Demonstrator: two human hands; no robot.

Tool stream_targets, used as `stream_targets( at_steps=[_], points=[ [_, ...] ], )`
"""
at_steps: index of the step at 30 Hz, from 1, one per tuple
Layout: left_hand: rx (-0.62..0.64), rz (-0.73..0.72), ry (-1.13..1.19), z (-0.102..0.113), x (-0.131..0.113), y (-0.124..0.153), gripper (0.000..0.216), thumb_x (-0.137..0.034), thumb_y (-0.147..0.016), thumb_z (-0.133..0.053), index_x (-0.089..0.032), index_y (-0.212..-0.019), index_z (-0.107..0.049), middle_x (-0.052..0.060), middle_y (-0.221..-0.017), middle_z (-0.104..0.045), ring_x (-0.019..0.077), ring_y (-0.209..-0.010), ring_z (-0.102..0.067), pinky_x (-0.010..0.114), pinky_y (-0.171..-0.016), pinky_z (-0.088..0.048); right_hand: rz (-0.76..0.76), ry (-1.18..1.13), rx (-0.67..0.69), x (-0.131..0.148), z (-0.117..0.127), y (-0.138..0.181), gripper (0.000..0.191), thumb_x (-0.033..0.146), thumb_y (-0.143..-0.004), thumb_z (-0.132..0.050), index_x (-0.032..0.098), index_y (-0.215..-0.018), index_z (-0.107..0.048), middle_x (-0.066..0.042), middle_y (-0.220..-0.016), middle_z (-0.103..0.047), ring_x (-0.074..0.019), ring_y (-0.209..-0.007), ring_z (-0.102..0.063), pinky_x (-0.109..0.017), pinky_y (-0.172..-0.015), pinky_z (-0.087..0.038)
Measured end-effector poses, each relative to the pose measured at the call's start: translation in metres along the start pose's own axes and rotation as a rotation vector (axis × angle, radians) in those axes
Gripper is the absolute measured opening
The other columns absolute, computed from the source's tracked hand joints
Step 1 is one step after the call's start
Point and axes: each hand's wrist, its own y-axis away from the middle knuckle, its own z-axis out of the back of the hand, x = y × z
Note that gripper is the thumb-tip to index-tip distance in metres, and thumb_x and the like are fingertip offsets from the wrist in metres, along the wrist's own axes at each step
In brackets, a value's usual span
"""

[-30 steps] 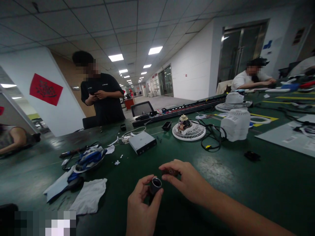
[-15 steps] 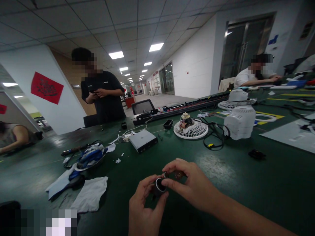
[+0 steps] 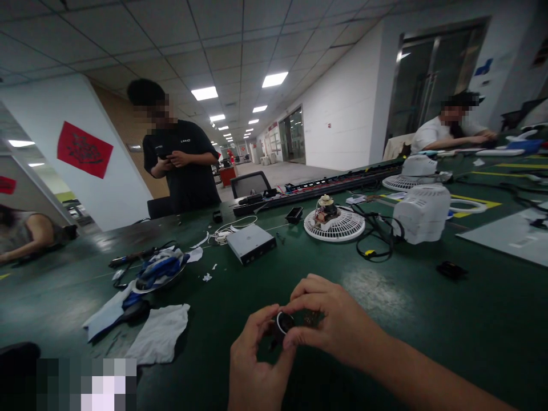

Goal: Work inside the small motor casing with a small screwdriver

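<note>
Above a green table [image 3: 428, 319], a left hand [image 3: 252, 365] pinches a small black ring [image 3: 282, 324] while the right hand [image 3: 331, 322] closes around it, apparently gripping a second small part.

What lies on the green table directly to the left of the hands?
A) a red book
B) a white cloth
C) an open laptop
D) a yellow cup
B: a crumpled white cloth lies flat on the green table, left of the left hand and the right hand.
</note>
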Motion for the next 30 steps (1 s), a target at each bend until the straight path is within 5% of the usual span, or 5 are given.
stream_targets(
  at_steps=[4, 9, 15, 21, 30],
  points=[
    [-0.05, 0.014, 0.094, -0.001, -0.001, 0.001, 0.045, -0.04, -0.075, -0.085, -0.019, -0.111, -0.068, 0.01, -0.107, -0.078, 0.0256, -0.096, -0.077, 0.031, -0.083, -0.064, 0.074, -0.02, -0.014, -0.002, 0.0, 0.003, 0.041, 0.049, -0.08, -0.084, 0.025, -0.112, -0.077, -0.005, -0.097, -0.07, -0.022, -0.086, -0.063, -0.031, -0.069, -0.05],
    [-0.106, -0.011, 0.132, -0.002, -0.003, 0.0, 0.035, -0.03, -0.078, -0.083, -0.021, -0.108, -0.066, 0.007, -0.104, -0.077, 0.0226, -0.091, -0.077, 0.031, -0.082, -0.064, 0.3, 0.017, -0.132, 0.0, 0.001, 0.007, 0.019, 0.03, -0.094, -0.07, 0.021, -0.11, -0.075, -0.006, -0.098, -0.066, -0.0188, -0.084, -0.062, -0.03, -0.069, -0.047],
    [-0.03, -0.119, -0.014, 0.002, 0.0, -0.002, 0.032, -0.018, -0.079, -0.079, -0.025, -0.109, -0.069, 0.003, -0.104, -0.076, 0.0208, -0.094, -0.076, 0.028, -0.082, -0.063, 0.417, 0.264, 0.043, 0.001, 0.01, 0.002, 0.024, 0.008, -0.092, -0.06, 0.023, -0.106, -0.073, -0.005, -0.099, -0.067, -0.0186, -0.081, -0.058, -0.031, -0.065, -0.039],
    [0.021, -0.212, -0.09, 0.005, 0.002, -0.001, 0.035, -0.016, -0.08, -0.078, -0.027, -0.111, -0.069, 0.001, -0.103, -0.077, 0.0198, -0.091, -0.077, 0.029, -0.082, -0.063, 0.466, 0.343, 0.134, 0.001, 0.024, -0.001, 0.013, 0.012, -0.092, -0.066, 0.022, -0.097, -0.071, -0.002, -0.097, -0.066, -0.0169, -0.079, -0.056, -0.03, -0.062, -0.034],
    [0.138, -0.183, -0.111, 0.006, 0.0, -0.002, 0.041, -0.01, -0.075, -0.079, -0.027, -0.111, -0.069, 0.0, -0.102, -0.077, 0.0192, -0.09, -0.077, 0.027, -0.081, -0.064, 0.363, 0.367, 0.345, 0.006, 0.03, -0.001, 0.016, 0.005, -0.093, -0.061, 0.021, -0.098, -0.065, -0.001, -0.098, -0.063, -0.0168, -0.085, -0.054, -0.029, -0.069, -0.038]
  ],
)
